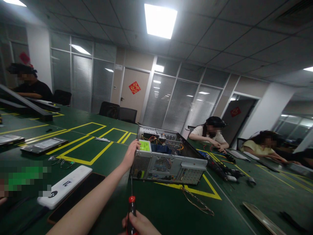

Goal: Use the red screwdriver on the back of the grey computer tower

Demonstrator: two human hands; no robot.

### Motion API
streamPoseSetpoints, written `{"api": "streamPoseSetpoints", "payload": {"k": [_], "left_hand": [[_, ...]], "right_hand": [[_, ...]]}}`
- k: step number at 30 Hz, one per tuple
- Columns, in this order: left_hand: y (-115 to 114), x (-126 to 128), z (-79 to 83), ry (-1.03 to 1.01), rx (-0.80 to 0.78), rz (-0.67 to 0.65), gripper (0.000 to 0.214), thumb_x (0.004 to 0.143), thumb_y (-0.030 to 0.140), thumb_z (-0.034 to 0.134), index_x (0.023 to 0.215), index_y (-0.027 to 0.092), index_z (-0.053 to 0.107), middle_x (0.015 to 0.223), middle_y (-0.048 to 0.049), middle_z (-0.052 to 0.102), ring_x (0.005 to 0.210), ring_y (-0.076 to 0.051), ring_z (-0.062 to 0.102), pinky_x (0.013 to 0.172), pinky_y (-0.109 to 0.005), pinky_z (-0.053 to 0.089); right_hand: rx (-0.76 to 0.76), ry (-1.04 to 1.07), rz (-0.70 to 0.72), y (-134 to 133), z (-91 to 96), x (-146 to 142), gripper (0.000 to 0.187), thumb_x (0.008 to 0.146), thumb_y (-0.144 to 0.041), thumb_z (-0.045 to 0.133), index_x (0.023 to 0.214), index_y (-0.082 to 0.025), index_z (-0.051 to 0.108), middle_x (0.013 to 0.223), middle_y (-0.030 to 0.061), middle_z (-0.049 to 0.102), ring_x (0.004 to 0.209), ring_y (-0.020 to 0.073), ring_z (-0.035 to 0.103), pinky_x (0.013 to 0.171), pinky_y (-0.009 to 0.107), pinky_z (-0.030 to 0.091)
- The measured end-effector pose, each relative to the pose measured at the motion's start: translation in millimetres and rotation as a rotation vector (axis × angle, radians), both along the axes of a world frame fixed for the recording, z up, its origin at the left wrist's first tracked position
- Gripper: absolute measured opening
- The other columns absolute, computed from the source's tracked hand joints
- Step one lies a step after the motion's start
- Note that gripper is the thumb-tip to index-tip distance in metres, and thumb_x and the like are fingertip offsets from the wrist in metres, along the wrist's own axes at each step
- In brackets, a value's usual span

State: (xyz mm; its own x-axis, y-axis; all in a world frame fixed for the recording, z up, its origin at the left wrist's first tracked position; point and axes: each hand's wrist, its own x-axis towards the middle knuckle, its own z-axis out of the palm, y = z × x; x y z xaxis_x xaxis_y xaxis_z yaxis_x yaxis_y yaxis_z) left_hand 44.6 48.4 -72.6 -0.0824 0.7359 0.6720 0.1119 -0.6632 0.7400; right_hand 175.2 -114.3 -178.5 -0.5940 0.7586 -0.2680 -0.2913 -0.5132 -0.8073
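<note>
A desktop computer case (pixel 168 163) lies on the table with its upper side uncovered, showing coloured wires and a green-labelled power supply (pixel 145 146). My left hand (pixel 133 151) grips the case at its left corner, fingers over the edge beside the power supply. Low in the view, my right hand (pixel 140 223) is closed around a black-and-red screwdriver (pixel 132 209). Its shaft points away from me, and the tip reaches the bottom left corner of the case's near panel. Whether the tip sits in a screw is too small to tell.
Left of my forearm lie a white power bank (pixel 70 184), a dark phone (pixel 80 195) and a hard drive (pixel 44 145). Eyeglasses (pixel 198 204) rest right of the screwdriver, another phone (pixel 262 217) farther right. Black cables (pixel 223 168) lie beyond. Several people sit around the green table (pixel 171 212).
</note>
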Motion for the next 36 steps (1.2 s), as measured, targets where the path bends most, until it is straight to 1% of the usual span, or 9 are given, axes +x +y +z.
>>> {"api": "streamPoseSetpoints", "payload": {"k": [4,7,11,15,20,24,28,30,36], "left_hand": [[-1.7,-0.3,1.8,0.002,0.001,-0.01,0.04,0.094,0.045,0.027,0.073,0.021,0.052,0.109,-0.0081,0.061,0.129,-0.023,0.043,0.114,-0.041,0.03],[-2.3,-0.3,2.3,-0.001,-0.01,-0.016,0.039,0.094,0.044,0.027,0.073,0.021,0.051,0.11,-0.0083,0.06,0.13,-0.022,0.042,0.115,-0.041,0.028],[-2.2,-0.1,1.7,0.0,-0.024,-0.019,0.039,0.094,0.044,0.027,0.074,0.021,0.051,0.109,-0.0078,0.06,0.131,-0.022,0.041,0.115,-0.04,0.028],[-2.3,-0.2,1.8,-0.009,-0.018,-0.013,0.039,0.094,0.044,0.028,0.073,0.021,0.052,0.109,-0.0081,0.06,0.13,-0.022,0.043,0.115,-0.04,0.029],[-2.1,-0.4,2.6,0.006,-0.01,-0.015,0.04,0.094,0.045,0.027,0.072,0.021,0.051,0.108,-0.0079,0.061,0.129,-0.022,0.043,0.115,-0.04,0.029],[-1.1,-0.6,2.3,0.008,-0.006,-0.005,0.04,0.094,0.044,0.027,0.072,0.021,0.051,0.108,-0.0081,0.061,0.129,-0.022,0.044,0.115,-0.041,0.029],[-2.1,-0.8,2.3,0.015,-0.009,0.001,0.04,0.094,0.043,0.027,0.073,0.021,0.053,0.109,-0.0084,0.061,0.13,-0.022,0.043,0.114,-0.041,0.03],[-2.9,-0.8,2.5,0.012,-0.015,0.001,0.04,0.094,0.043,0.027,0.073,0.021,0.053,0.11,-0.0085,0.061,0.13,-0.022,0.043,0.114,-0.041,0.03],[-2.3,-0.7,2.6,0.001,0.003,0.0,0.04,0.093,0.046,0.028,0.073,0.021,0.052,0.109,-0.0088,0.061,0.129,-0.023,0.043,0.114,-0.04,0.03]], "right_hand": [[0.004,-0.041,0.093,2.5,5.9,-0.4,0.074,0.042,-0.071,0.077,0.087,-0.022,0.045,0.076,0.0004,0.063,0.056,0.0145,0.058,0.06,0.03,0.037],[-0.063,-0.024,0.136,1.4,16.9,1.4,0.082,0.035,-0.046,0.086,0.102,-0.022,0.045,0.079,0.001,0.068,0.061,0.0172,0.063,0.064,0.031,0.039],[-0.103,-0.008,0.179,-2.1,24.2,2.6,0.088,0.033,-0.013,0.08,0.114,-0.021,0.045,0.098,0.0075,0.071,0.081,0.0201,0.067,0.078,0.034,0.04],[-0.066,0.013,0.188,-5.7,25.1,3.3,0.082,0.037,-0.016,0.085,0.112,-0.019,0.05,0.101,0.009,0.07,0.088,0.0225,0.067,0.084,0.037,0.039],[-0.023,-0.048,0.104,-10.4,28.6,5.3,0.06,0.041,-0.039,0.09,0.087,-0.014,0.06,0.078,0.0015,0.063,0.068,0.0113,0.059,0.076,0.03,0.039],[-0.011,-0.066,0.056,-10.5,22.0,3.0,0.063,0.039,-0.059,0.086,0.075,-0.017,0.055,0.07,-0.0011,0.059,0.059,0.0104,0.053,0.068,0.03,0.038],[0.046,-0.04,0.139,-3.7,11.8,3.3,0.07,0.042,-0.064,0.082,0.085,-0.019,0.051,0.079,0.004,0.065,0.064,0.0137,0.056,0.066,0.03,0.036],[0.026,-0.017,0.172,-0.8,9.8,4.4,0.072,0.046,-0.06,0.082,0.096,-0.019,0.05,0.083,0.0061,0.067,0.067,0.0161,0.059,0.068,0.032,0.038],[-0.071,-0.019,0.26,-4.2,19.4,3.7,0.077,0.041,-0.02,0.082,0.11,-0.021,0.049,0.105,0.0093,0.068,0.082,0.0227,0.068,0.081,0.037,0.041]]}}
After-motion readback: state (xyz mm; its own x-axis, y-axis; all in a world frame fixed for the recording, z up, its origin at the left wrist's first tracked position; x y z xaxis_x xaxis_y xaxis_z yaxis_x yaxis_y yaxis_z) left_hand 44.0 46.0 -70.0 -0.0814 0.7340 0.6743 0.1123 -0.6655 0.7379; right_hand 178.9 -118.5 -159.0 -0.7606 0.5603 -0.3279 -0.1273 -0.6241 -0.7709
